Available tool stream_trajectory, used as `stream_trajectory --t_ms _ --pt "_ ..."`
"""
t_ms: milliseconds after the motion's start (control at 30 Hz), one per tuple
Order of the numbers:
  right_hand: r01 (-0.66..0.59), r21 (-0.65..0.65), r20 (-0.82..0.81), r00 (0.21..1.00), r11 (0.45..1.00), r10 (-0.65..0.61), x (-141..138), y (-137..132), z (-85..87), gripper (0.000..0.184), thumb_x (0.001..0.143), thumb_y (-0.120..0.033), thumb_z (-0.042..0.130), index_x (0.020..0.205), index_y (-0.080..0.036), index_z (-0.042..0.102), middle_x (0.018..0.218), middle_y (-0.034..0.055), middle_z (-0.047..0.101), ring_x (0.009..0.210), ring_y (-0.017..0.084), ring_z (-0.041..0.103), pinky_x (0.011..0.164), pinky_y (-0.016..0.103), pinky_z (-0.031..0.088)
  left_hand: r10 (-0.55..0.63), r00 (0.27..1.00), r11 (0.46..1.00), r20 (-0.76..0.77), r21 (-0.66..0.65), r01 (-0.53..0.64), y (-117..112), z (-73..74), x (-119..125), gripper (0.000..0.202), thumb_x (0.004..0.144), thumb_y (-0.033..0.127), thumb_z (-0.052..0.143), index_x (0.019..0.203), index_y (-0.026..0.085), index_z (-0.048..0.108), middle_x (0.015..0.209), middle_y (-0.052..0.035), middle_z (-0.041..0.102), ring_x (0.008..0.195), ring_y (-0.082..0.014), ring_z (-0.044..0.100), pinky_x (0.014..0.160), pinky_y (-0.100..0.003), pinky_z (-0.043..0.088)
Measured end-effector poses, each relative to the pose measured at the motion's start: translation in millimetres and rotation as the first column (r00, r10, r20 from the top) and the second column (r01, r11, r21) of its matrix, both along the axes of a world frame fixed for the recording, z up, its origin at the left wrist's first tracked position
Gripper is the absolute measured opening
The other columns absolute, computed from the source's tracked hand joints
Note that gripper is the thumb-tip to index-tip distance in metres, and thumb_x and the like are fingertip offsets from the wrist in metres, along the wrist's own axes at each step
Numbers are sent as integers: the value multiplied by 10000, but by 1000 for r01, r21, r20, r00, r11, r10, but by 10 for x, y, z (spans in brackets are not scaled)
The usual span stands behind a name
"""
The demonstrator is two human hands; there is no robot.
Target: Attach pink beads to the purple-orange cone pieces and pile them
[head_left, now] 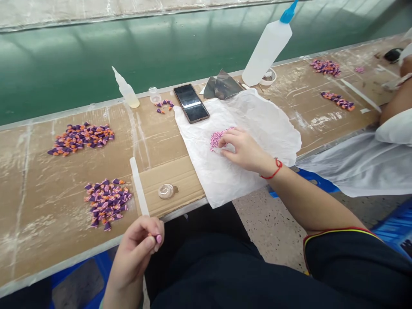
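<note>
Your left hand (pixel 137 253) is pinched shut on a small pink-tipped piece (pixel 158 238), held between thumb and fingertips off the table's near edge, well left of and below the white paper sheet (pixel 257 120). Your right hand (pixel 244 150) rests on the middle of that sheet. Its fingers are curled down and touch the right side of a little heap of pink beads (pixel 217 138); you cannot tell whether a bead is pinched between them.

A dark phone (pixel 191 103) lies on the sheet's far left corner. Just left of the sheet, on the brown table (pixel 38 206), lie a clear round lid (pixel 166 191) and a white stick (pixel 139 186). Farther left sit two piles of purple and orange pieces (pixel 107 201), one near and one far. Beyond the sheet's far edge stands a large squeeze bottle (pixel 267 47) with a blue tip. To the sheet's right, another person's arm (pixel 397 101) reaches over the table.
</note>
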State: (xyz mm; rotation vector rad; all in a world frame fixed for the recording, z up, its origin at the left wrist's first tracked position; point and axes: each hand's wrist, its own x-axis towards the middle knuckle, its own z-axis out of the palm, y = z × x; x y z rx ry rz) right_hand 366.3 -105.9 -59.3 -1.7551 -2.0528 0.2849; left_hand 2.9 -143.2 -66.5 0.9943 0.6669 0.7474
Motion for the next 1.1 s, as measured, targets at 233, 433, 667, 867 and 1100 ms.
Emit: stream_trajectory --t_ms 233,433,667,867,1100 --pt "46 -23 21 999 999 -46 -83 3 -85 136 817 -178 636 710 -213 561 820 62 663 845 241 562 841 411 427 -13 1000 1000 -23 -3 13 -7 -9 158 202 872 371 734 761 211 681 586 4 500 517 -110 424 478 -206 350" --pt "68 4 90 994 998 -68 -160 -1 -131 136 831 -146 575 712 -212 578 802 85 630 850 266 513 822 435 409 1 999 1000 -35 6 -1 -19 -17 175 182 855 372 760 773 216 718 604 -8 561 511 -106 469 483 -207 390" --pt "51 14 169 984 999 -53 -208 -6 -180 153 860 -152 495 747 -192 590 841 136 582 866 295 463 787 452 373 -3 998 998 -66 65 8 -25 7 187 147 861 371 762 811 235 783 608 -26 629 520 -119 547 496 -209 443" --pt "-46 19 94 995 999 44 -298 -134 -10 153 893 -126 453 780 -222 491 850 103 567 851 269 476 805 438 403 55 970 987 -235 158 -18 -23 136 339 153 894 322 713 807 207 764 679 -44 701 564 -136 605 514 -217 462" --pt "-386 15 -230 896 922 379 -677 -423 464 156 983 -148 454 849 -224 437 854 45 541 831 209 486 796 375 413 200 902 822 -382 567 58 97 416 800 160 889 170 614 756 183 702 645 -17 673 551 -134 568 529 -252 446"
